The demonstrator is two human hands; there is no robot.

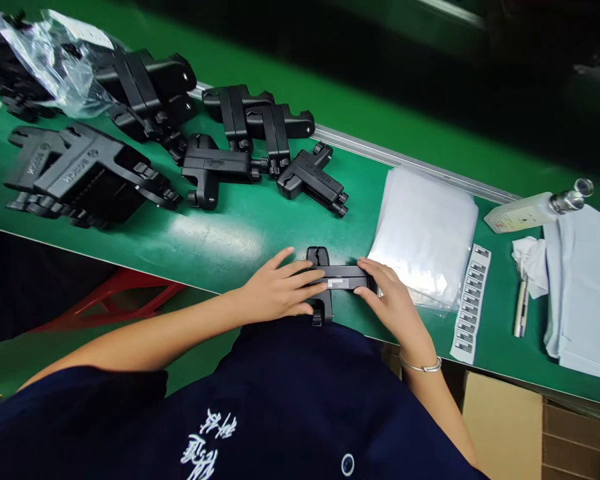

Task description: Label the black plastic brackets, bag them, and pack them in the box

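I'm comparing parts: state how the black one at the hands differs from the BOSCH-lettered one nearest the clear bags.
The handled part shows a white label; the BOSCH part, lettering. The left hand and right hand touch the handled part; neither touches the BOSCH part. The handled part lies across the view; the BOSCH part slants down rightward. Both are black.

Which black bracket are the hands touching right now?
The bracket with a pale label facing up: the left hand and right hand are both on it. The other brackets lie farther back, untouched.
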